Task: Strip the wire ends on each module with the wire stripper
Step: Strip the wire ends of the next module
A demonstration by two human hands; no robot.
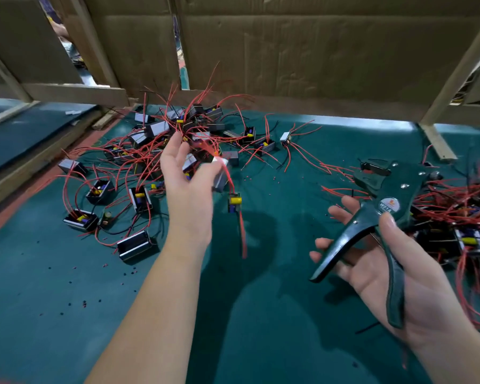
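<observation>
Module [221, 173]: centre frame, blurred, pinched in your left hand [189, 176] | wire stripper [385, 214]: lower right, lying in your right hand [399, 273], thumb over it, fingers loose | risk: trailing red wires [243, 236] may snag the pile [178, 128]; your loose hold may let the wire stripper slip.

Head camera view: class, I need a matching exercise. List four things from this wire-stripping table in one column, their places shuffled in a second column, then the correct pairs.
Things
1. wire stripper
2. blurred module
3. cardboard wall
4. small bits

Places
A. scattered on the green mat
B. pinched in the left hand, above the mat
C. standing behind the mat
D. across the right hand, under its thumb

Pairs: 1-D, 2-B, 3-C, 4-A
</observation>
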